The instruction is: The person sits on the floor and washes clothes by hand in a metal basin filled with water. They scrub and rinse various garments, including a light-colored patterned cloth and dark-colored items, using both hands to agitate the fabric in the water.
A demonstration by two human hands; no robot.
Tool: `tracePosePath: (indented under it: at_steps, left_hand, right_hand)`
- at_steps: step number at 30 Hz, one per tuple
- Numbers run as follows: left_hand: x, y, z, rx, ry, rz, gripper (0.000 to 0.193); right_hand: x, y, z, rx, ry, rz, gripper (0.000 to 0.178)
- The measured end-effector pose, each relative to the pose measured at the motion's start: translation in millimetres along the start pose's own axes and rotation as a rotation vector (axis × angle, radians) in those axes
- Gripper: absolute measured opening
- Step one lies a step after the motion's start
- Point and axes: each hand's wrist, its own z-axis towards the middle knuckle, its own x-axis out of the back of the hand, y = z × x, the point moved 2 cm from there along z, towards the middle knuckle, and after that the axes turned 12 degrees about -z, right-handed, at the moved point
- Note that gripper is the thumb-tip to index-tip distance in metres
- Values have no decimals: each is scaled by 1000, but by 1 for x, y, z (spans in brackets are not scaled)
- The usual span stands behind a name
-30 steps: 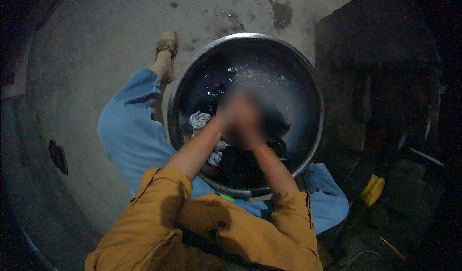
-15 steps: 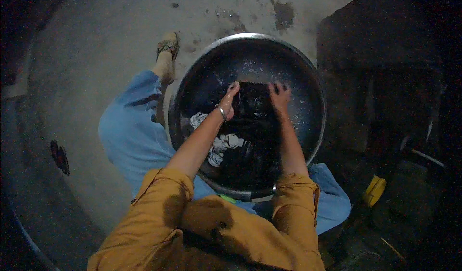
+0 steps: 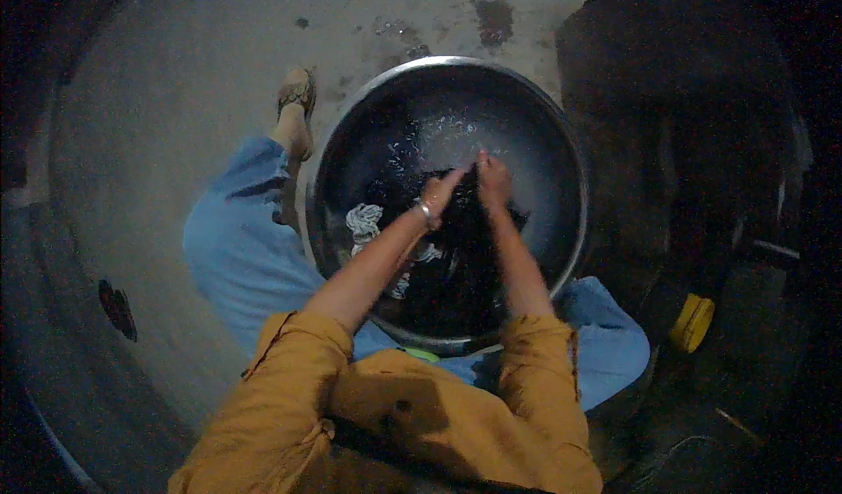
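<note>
A wide round metal basin [image 3: 561, 288] stands between my legs. Inside it, wet black cloth [image 3: 460, 275] lies bunched toward the near side. My left hand [image 3: 441, 194], with a bangle [image 3: 426, 214] at the wrist, is closed on the far part of this cloth. Close beside it, my right hand [image 3: 494, 182] is curled round the same cloth, slightly blurred. The fingertips of both hands nearly meet. A white patterned cloth [image 3: 363, 220] is crumpled at the basin's left, partly hidden by my left forearm.
Shiny water or suds [image 3: 452, 125] show in the far part of the basin. A yellow object [image 3: 693, 323] lies on the dark right side. A dark wet patch [image 3: 493, 20] marks the concrete floor beyond. A dark sandal-like item [image 3: 116, 310] is at the left.
My hands have come together and nearer to me, from spread apart at the far edge of the black cloth. The cloth is now gathered between them, and more of the white cloth is covered.
</note>
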Motion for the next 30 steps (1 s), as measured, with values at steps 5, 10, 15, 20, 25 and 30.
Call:
tracePosePath:
  at_steps: [5, 10, 15, 20, 25, 30]
  left_hand:
    - [-22, 21, 9, -391, -148, 322, 52]
    - [35, -3, 32, -183, 221, 456, 67]
    - [87, -41, 68, -170, 220, 613, 70]
    - [71, -36, 51, -70, 63, 755, 61]
    - [71, -41, 48, -480, 187, 760, 47]
    - [-26, -12, 1, -642, -338, 585, 34]
  right_hand:
    - [73, 28, 9, 37, -245, -433, 47]
    - [148, 46, 48, 126, -315, -377, 53]
    - [290, 30, 2, 159, -102, -160, 47]
    - [400, -14, -20, 218, 132, 14, 40]
    - [443, -112, 14, 357, 219, 192, 34]
    - [405, -162, 28, 317, 79, 165, 28]
